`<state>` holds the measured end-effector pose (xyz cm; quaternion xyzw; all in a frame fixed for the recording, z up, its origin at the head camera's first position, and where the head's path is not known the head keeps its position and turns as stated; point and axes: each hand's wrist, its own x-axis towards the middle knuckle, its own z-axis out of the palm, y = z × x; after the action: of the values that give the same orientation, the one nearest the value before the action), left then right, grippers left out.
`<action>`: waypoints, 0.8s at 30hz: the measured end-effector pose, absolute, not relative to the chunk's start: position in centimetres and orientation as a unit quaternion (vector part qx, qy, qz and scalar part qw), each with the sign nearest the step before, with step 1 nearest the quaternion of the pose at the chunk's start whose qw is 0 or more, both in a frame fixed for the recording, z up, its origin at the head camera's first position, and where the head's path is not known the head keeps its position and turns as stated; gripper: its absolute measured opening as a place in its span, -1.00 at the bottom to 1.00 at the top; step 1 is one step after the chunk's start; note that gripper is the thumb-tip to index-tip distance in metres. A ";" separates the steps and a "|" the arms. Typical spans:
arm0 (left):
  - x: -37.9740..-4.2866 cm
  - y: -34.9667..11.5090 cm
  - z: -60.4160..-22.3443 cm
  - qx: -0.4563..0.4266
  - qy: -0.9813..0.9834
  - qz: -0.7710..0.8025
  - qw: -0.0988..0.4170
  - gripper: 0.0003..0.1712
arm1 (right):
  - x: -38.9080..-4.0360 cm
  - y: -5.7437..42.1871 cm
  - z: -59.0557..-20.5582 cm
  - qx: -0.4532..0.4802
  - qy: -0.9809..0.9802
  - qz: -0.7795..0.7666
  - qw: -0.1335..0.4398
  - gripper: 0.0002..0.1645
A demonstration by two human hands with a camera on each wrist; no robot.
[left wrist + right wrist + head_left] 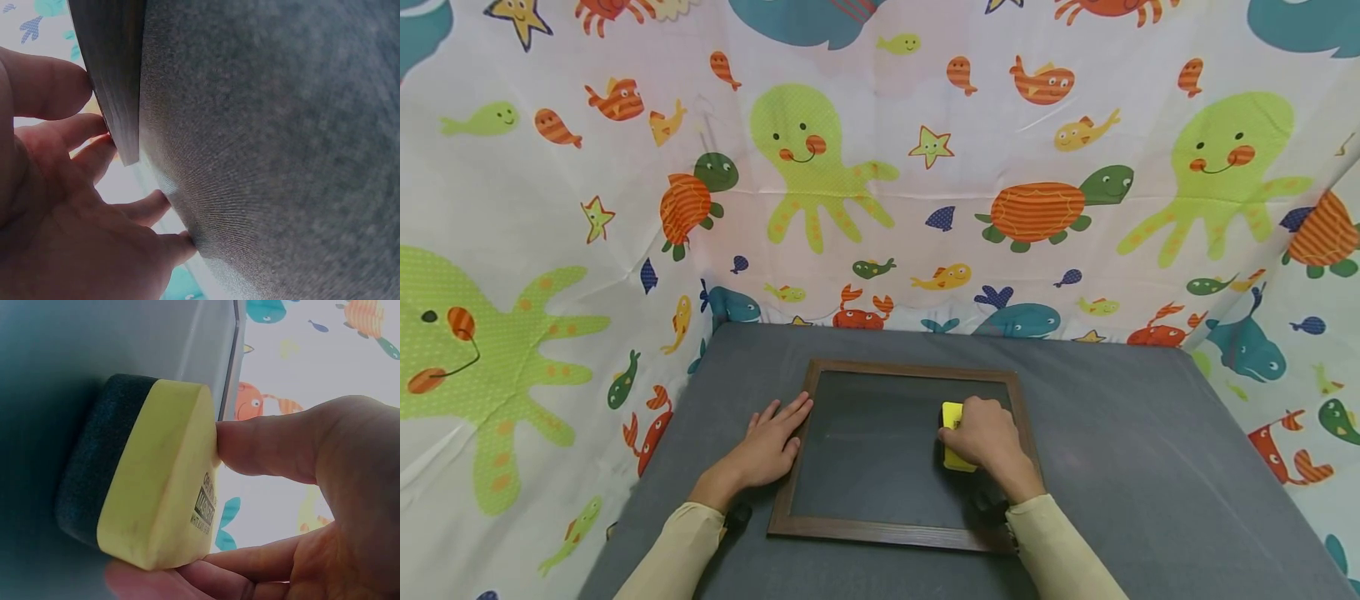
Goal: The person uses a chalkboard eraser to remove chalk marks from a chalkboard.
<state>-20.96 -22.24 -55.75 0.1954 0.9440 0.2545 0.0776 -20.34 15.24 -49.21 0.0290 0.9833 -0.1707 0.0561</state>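
Observation:
A blackboard (880, 450) with a brown wooden frame lies flat on the grey table. My right hand (991, 433) grips a yellow board eraser (156, 475) over the right part of the board. The eraser's dark felt side faces the black surface, and printed lettering shows on its yellow back in the right wrist view. At the board's left edge, my left hand (769, 446) rests with its fingers spread, fingertips at the wooden frame (119, 81). In the left wrist view the thumb and two fingers touch that frame, while the other fingertips reach the grey cloth.
Grey cloth covers the table (1120, 450) around the board. A white curtain (925, 275) printed with sea animals hangs behind the table and along both sides. Dark bands (737, 518) sit at the wrists beside the beige sleeves (681, 546).

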 end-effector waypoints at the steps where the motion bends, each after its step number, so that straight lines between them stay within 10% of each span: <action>1: -21.0 -22.2 -55.7 0.195 0.944 0.254 0.078 -0.21 | -20.3 15.2 -49.2 0.028 0.983 -0.173 0.055 -0.42; 24: -20.9 -22.2 -55.5 0.196 0.944 0.253 0.080 -0.21 | -20.5 13.4 -49.3 0.010 0.981 -0.187 0.053 -0.47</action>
<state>-20.89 -22.19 -55.48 0.1960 0.9439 0.2533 0.0800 -20.51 13.42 -49.26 0.0101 0.9809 -0.1869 0.0529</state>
